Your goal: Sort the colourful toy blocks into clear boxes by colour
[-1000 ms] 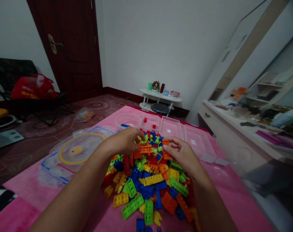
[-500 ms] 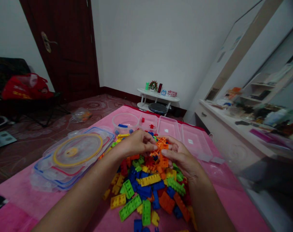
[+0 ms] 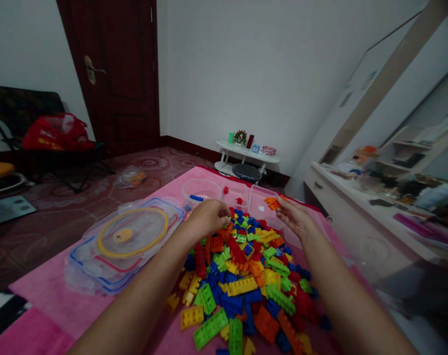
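Observation:
A large heap of red, orange, yellow, green and blue toy building bricks (image 3: 242, 286) covers the middle of the pink tabletop. My right hand (image 3: 294, 216) is closed on orange building bricks (image 3: 273, 202), holding them over the clear rectangular box (image 3: 260, 192) behind the heap. Over the back left of the heap is my left hand (image 3: 209, 217), its fingers curled together; whatever they may hold is hidden. Just beyond it, a round clear tub (image 3: 202, 186) contains a blue brick (image 3: 196, 198). Beside that tub, a small clear box (image 3: 233, 190) has red pieces in it.
On the left of the pink table (image 3: 172, 182) lie stacked clear lids (image 3: 124, 241) with blue, red and yellow seals. Another clear box is partly hidden behind my right hand. A cluttered white dresser (image 3: 342, 187) stands to the right, a low white shelf (image 3: 246, 150) by the wall.
My hands have moved apart. My right hand has carried the orange bricks to the right and away from me, over a clear box; my left hand has let go of them. The view has shifted slightly.

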`<state>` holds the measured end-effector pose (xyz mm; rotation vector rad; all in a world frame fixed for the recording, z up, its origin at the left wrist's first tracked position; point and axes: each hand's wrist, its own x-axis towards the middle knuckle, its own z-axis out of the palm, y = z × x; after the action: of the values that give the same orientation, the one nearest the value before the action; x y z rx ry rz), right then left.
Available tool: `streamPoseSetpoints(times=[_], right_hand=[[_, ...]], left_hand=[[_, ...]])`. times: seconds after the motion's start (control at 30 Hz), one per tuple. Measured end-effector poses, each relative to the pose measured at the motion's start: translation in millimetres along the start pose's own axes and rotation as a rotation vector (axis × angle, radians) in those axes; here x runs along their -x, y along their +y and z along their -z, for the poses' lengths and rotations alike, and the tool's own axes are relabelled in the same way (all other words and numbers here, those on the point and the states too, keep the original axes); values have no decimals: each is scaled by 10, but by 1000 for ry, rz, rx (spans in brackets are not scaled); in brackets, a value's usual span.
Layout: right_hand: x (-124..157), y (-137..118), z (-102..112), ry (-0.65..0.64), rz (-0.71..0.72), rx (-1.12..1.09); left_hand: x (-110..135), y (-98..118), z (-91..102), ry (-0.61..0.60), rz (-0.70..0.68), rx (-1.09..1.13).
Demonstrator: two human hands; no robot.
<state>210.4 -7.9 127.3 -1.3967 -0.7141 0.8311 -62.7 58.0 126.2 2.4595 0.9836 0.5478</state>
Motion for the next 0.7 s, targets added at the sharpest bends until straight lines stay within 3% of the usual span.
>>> streamPoseSetpoints(times=[0.1, 0.2, 0.37, 0.47, 0.6, 0.7], right_hand=[[-124, -20, 5, 93, 49, 68], [-60, 5, -48, 165, 115, 218], [234, 214, -127, 31, 212, 399], [343, 425, -76, 44, 302, 509], [263, 624, 47, 69, 352, 658], [81, 618, 105, 26, 338, 873]], left_hand=[[5, -32, -37, -37, 15, -82], [6, -57, -80, -102, -3, -132], [29, 8, -127, -173, -26, -214], [53, 81, -126, -194, -16, -258], [60, 137, -129, -233, -7, -306], [40, 134, -162, -232, -8, -328]])
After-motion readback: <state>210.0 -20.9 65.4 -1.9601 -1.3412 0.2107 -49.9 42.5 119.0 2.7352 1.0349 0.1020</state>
